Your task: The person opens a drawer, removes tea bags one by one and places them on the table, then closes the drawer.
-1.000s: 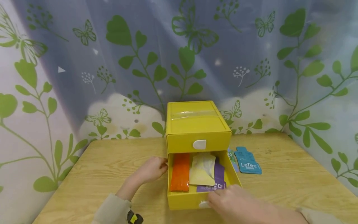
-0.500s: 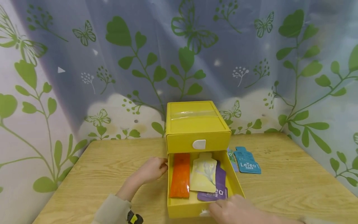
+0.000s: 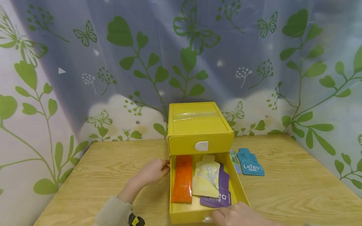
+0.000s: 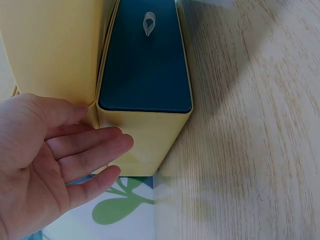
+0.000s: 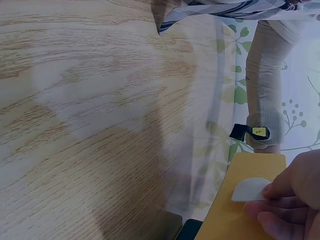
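While my right hand pinches the white tab between thumb and finger, the lower drawer stands pulled out, its front directly at that hand's fingertips. Just behind the front, inside, a purple packet lies partly under a pale yellow packet, both nearer the drawer's right wall. An orange packet lies lengthwise along the left wall, apart from them.

A little farther off, my left hand is at the left side where the drawer meets the yellow box. Its fingers are loosely spread and hold nothing; the thumb tip meets a yellow edge, though I cannot tell whether the others press. Just beside them, a dark teal panel carries a small pale loop.

Right of the box, a blue packet lies on the wooden table, and beyond everything hangs a leaf-patterned curtain.
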A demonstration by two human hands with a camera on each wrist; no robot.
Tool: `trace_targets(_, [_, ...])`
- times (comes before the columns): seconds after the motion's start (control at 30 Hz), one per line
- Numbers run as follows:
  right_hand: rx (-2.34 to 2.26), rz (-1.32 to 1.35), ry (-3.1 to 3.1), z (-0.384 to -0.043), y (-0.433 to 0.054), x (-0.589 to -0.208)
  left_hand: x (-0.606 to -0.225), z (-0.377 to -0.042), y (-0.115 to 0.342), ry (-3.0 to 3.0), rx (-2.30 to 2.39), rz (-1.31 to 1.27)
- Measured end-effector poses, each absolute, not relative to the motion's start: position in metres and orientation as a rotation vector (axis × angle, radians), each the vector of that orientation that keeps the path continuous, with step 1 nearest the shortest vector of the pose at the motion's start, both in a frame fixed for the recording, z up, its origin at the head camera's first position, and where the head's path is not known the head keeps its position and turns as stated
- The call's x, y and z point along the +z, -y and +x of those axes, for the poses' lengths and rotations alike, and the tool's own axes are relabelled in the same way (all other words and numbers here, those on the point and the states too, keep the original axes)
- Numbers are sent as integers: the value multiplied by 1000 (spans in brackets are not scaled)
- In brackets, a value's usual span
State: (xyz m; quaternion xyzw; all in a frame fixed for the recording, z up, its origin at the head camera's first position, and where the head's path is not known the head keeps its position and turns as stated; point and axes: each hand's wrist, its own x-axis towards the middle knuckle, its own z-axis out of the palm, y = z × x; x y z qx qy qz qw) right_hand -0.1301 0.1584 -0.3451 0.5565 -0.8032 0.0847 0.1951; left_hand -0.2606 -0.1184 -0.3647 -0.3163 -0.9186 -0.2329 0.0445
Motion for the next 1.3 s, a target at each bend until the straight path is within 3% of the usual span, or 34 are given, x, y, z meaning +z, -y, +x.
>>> trace_targets(0.97, [267,1497,2428,-120,-158,-357,-366,-260,118,2803,-740,-965])
trace_targets(1.3, [455,1641,2327,-125,-157,-333,-366,-261,119,2807,-746,-952])
